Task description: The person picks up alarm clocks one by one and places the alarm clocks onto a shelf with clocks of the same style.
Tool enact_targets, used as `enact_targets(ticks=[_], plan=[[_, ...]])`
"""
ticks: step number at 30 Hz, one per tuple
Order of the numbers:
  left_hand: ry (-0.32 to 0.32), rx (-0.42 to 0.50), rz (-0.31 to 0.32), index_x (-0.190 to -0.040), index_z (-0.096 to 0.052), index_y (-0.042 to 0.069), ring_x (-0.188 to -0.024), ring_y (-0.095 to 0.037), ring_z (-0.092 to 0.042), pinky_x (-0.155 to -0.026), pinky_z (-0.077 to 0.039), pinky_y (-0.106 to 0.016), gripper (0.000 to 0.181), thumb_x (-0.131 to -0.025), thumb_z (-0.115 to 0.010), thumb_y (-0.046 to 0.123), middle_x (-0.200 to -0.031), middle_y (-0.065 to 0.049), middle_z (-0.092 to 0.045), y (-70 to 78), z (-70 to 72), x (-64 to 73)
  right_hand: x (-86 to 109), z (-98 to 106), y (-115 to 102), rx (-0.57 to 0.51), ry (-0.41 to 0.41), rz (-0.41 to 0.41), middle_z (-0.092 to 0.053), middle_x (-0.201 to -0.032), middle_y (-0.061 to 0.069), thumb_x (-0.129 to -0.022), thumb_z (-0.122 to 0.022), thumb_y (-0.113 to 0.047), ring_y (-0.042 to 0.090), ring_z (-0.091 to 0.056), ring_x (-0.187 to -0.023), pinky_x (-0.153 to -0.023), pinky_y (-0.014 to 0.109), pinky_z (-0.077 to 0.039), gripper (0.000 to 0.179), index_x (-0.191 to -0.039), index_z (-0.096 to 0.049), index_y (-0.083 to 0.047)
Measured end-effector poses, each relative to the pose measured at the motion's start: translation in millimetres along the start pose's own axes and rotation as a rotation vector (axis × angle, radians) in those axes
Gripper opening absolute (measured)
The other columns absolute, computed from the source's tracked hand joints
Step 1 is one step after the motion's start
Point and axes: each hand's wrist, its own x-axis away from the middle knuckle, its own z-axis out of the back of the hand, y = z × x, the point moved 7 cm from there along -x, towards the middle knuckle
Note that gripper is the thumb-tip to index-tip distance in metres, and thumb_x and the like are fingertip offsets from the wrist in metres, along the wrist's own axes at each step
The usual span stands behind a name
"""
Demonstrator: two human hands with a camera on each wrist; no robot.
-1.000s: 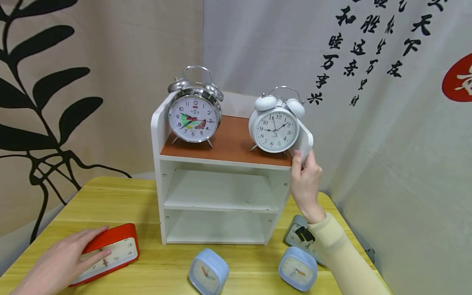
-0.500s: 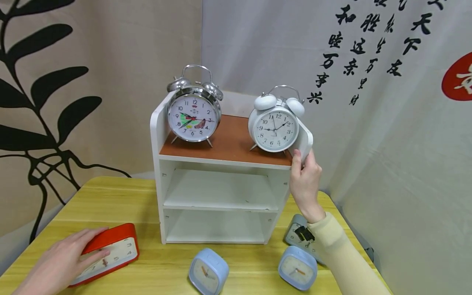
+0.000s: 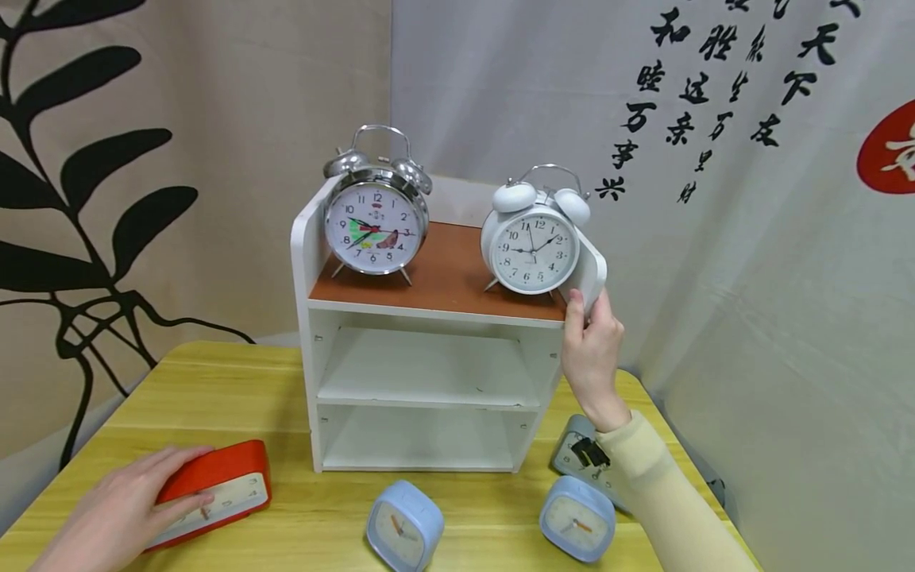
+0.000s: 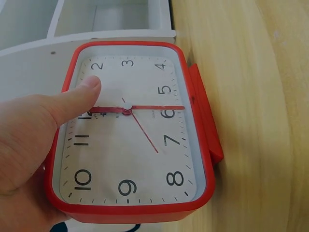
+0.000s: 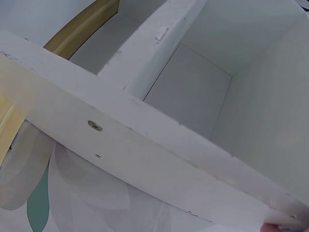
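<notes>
In the head view at lower left, my left hand (image 3: 117, 504) holds a red rectangular alarm clock (image 3: 232, 469), thumb across its white face, the other fingers over its top and back. The left wrist view shows the thumb (image 4: 79, 99) lying near the 12 and a red foot (image 4: 205, 116) at the clock's base. My right hand (image 3: 593, 361) grips the right side panel of a white shelf unit (image 3: 429, 401), thumb at the front edge. Only a fingertip (image 5: 271, 227) of it shows in the right wrist view. Whether the red clock touches the table is hard to tell.
On the shelf's brown top stand a silver twin-bell clock (image 3: 375, 230) and a white twin-bell clock (image 3: 536, 250). Two small blue clocks (image 3: 406, 524) (image 3: 577, 520) sit on the yellow wooden table (image 3: 286, 532). Behind the right forearm lies a grey clock (image 3: 572, 449), partly hidden.
The red clock has tipped in my left hand, so its face looks narrower and more of its red top shows. My right hand and the shelf unit stay put.
</notes>
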Motion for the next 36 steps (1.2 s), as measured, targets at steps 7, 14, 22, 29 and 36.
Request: enact_targets(ticks=[7,14,22,29,36], plan=[[0.04,-0.01,-0.061,-0.131,-0.069,0.01,-0.099,-0.033,-0.069,-0.077,-0.056,-0.053,0.07,-0.078,-0.088,0.052,-0.119,-0.017,-0.074,6.1,3.5,7.0,0.0,0,1,0.004,0.005,0.003,-0.074,-0.099,0.028,-0.11,-0.052,-0.015,0.014,-0.05,-0.063,-0.054,0.01,-0.036,0.032,-0.129,-0.062,0.009],[0.042,-0.011,-0.052,-0.131,-0.069,0.01,-0.1,-0.034,-0.068,-0.076,-0.056,-0.052,0.074,-0.077,-0.086,0.059,-0.119,-0.018,-0.074,15.2,9.3,12.3,0.0,-1,0,0.003,0.011,0.001,-0.074,-0.096,0.029,-0.11,-0.052,-0.015,0.016,-0.051,-0.063,-0.055,0.01,-0.036,0.032,-0.127,-0.063,0.009],[0.166,-0.01,-0.14,-0.128,-0.072,0.015,-0.098,-0.03,-0.07,-0.079,-0.058,-0.058,0.069,-0.071,-0.094,0.047,-0.117,-0.011,-0.077,40.5,23.7,22.0,0.5,0,0,0.006,0.007,0.001,-0.07,-0.087,0.025,-0.11,-0.052,-0.015,0.009,-0.046,-0.059,-0.052,0.011,-0.034,0.031,-0.127,-0.063,0.009],[0.333,-0.06,-0.262,-0.121,-0.076,0.023,-0.09,-0.021,-0.068,-0.074,-0.058,-0.043,0.069,-0.059,-0.099,0.041,-0.11,0.007,-0.078,67.0,40.8,33.8,0.9,0,0,0.008,0.003,0.003,-0.073,-0.092,0.026,-0.11,-0.052,-0.015,0.01,-0.048,-0.06,-0.052,0.011,-0.034,0.032,-0.127,-0.063,0.009],[0.402,-0.063,-0.336,-0.123,-0.075,0.027,-0.091,-0.017,-0.066,-0.075,-0.059,-0.039,0.071,-0.059,-0.098,0.046,-0.111,0.012,-0.077,90.3,55.0,38.9,0.7,0,0,0.009,0.007,0.002,-0.07,-0.087,0.025,-0.11,-0.052,-0.015,0.01,-0.046,-0.059,-0.052,0.011,-0.034,0.031,-0.126,-0.063,0.009]])
